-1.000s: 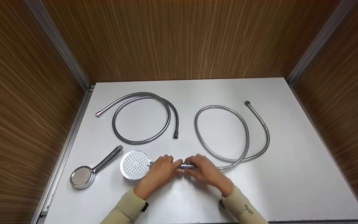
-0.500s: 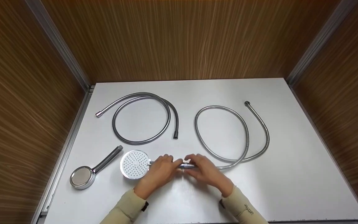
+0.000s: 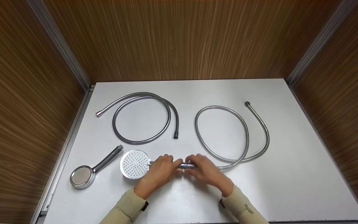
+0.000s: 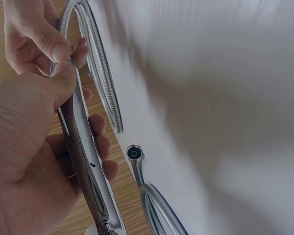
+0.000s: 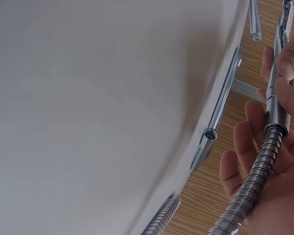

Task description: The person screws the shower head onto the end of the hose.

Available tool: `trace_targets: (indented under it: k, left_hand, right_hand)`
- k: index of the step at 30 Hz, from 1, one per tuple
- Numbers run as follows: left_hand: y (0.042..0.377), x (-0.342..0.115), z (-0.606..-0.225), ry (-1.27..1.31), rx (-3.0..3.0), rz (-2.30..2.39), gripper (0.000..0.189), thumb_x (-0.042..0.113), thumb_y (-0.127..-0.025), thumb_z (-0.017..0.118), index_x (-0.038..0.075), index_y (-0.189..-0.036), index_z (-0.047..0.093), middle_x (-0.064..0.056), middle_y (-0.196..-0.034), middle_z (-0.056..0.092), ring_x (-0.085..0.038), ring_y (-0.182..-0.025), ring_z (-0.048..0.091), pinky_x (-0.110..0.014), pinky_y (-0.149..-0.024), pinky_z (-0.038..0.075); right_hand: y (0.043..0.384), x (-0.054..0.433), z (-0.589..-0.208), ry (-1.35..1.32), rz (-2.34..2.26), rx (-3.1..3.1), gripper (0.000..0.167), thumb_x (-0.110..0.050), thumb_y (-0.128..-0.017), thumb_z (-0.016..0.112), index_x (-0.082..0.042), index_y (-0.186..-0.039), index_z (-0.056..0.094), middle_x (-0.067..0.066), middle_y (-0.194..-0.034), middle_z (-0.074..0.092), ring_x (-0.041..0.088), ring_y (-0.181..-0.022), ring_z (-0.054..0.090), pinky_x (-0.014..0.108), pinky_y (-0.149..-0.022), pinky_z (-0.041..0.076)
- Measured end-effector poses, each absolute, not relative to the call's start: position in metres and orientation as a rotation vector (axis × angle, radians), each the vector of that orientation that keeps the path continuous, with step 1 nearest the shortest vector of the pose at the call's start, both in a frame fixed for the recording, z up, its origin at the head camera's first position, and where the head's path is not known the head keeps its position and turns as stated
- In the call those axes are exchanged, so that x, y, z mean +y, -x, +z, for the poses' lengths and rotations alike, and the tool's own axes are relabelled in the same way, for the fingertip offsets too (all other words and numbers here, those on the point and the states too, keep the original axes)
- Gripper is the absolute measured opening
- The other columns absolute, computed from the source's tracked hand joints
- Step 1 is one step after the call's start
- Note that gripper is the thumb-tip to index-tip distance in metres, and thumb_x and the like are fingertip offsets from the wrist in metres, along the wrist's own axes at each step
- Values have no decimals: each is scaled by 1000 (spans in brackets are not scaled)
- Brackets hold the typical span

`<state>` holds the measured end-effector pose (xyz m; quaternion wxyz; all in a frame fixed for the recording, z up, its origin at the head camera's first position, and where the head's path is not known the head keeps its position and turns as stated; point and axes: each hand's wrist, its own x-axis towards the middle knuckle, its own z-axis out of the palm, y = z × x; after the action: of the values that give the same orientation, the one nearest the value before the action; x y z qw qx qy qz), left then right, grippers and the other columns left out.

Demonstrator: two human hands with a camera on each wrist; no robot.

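In the head view my left hand [image 3: 161, 171] grips the handle of a shower head whose round white spray face [image 3: 135, 164] points upward. The left wrist view shows fingers wrapped under the chrome handle [image 4: 76, 139], thumb on top near its end. My right hand [image 3: 207, 171] pinches the chrome connector [image 5: 276, 111] of a ribbed metal shower hose [image 3: 247, 133] at the handle's end. Connector and handle are in line. From there the hose [image 5: 255, 178] runs over my right palm, and on the table it loops to a free end at the back right.
A second shower head [image 3: 81, 176] with a dark handle lies at the left on the white table [image 3: 294, 174]. Behind it a second, darker hose [image 3: 114, 123] lies coiled, both ends free. Wood-grain panels [image 3: 179, 40] enclose the back and sides.
My right index finger lifts off the connector slightly, then comes back down onto it. The left hand, the shower head and the things on the table stay put.
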<state>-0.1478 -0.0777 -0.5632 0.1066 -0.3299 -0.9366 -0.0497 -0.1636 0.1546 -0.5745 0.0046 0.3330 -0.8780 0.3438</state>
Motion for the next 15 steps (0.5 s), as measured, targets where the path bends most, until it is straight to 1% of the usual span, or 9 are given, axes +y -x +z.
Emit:
trace_targets:
  k: [3, 7, 10, 15]
  left_hand:
    - [148, -77, -563, 969, -2748, -117, 27, 41, -97, 72, 21, -111, 60, -3, -78, 58, -20, -68, 54, -32, -62, 47]
    - [148, -77, -563, 969, -2753, -110, 29, 42, -97, 73, 21, -112, 60, -3, -78, 58, -19, -68, 54, -32, -62, 46]
    - [148, -77, -563, 970, -2760, -123, 29, 42, -97, 73, 21, -111, 60, -3, -78, 58, -19, -68, 53, -32, -61, 46]
    - [149, -77, -563, 971, -2765, -133, 27, 42, -98, 71, 21, -111, 61, -2, -78, 59, -19, -68, 53, -31, -61, 46]
  right_hand:
    - [163, 154, -573, -1023, 1098, -2764, 27, -18, -93, 79, -9, -116, 67, 1, -95, 74, 17, -85, 64, 36, -80, 53]
    - [163, 154, -573, -1011, 1106, -2765, 32, -12, -90, 81, -9, -117, 64, 3, -94, 74, 18, -86, 66, 37, -80, 55]
    - [163, 154, -575, -1020, 1086, -2753, 30, -10, -89, 81, -10, -114, 65, 3, -94, 73, 18, -85, 65, 35, -78, 54]
    - [164, 156, -577, -1051, 1060, -2710, 26, -12, -90, 81, -10, -113, 69, 2, -93, 73, 16, -82, 63, 34, -76, 53]
